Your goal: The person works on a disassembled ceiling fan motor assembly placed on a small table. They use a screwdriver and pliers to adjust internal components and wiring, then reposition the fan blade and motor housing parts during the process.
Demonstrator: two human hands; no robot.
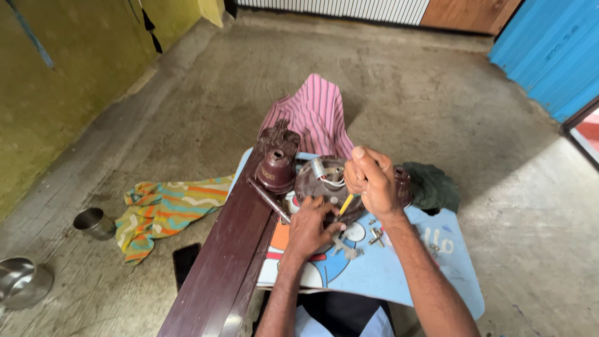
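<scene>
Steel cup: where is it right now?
Head view, far left: the steel cup stands on the concrete floor, just left of the striped multicolour cloth and above-right of a steel bowl at the frame edge.

Two hands (312, 228), three cloths (168, 209), two steel cups (93, 223), one yellow-handled screwdriver (345, 205), one brown motor housing (318, 181).
</scene>
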